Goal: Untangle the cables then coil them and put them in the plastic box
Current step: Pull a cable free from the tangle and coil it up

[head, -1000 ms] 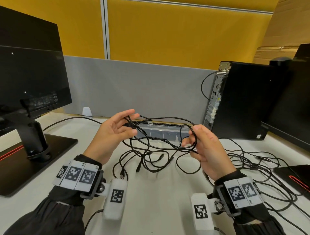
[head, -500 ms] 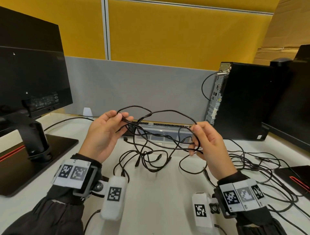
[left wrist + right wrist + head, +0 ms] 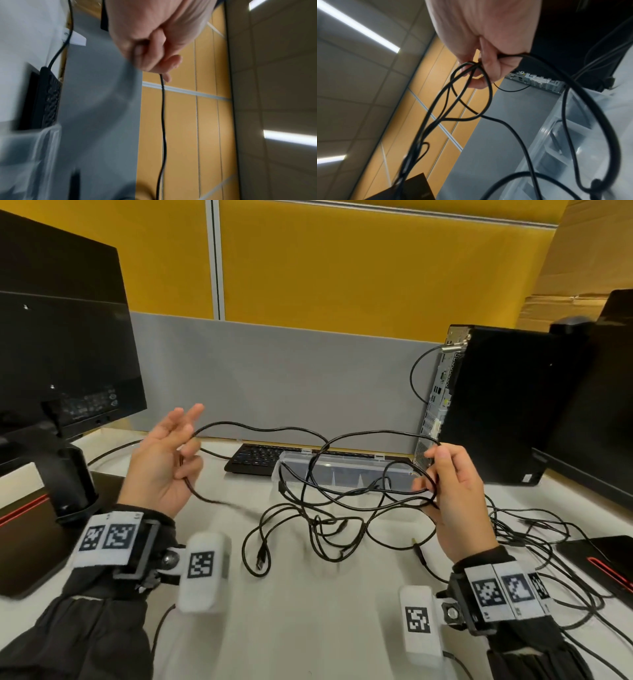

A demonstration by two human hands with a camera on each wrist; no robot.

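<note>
A tangle of thin black cables (image 3: 329, 505) lies on the white desk in front of a clear plastic box (image 3: 346, 472). My left hand (image 3: 183, 445) is raised at the left and pinches one cable strand (image 3: 163, 121) between thumb and curled fingers, while two fingers point up. That strand arcs rightwards to my right hand (image 3: 433, 477). The right hand (image 3: 481, 67) grips several cable loops together above the box's right end. Loose plug ends (image 3: 261, 559) rest on the desk below the loops.
A black keyboard (image 3: 255, 458) sits behind the box. A monitor on its stand (image 3: 65, 392) is at the left and a black PC tower (image 3: 496, 405) at the right. More black cables (image 3: 534, 529) sprawl over the desk at the right, by a dark pad (image 3: 603, 556).
My left hand has swung left and upward, drawing one strand out of the bundle. The hands are farther apart, and the right hand still holds its loops.
</note>
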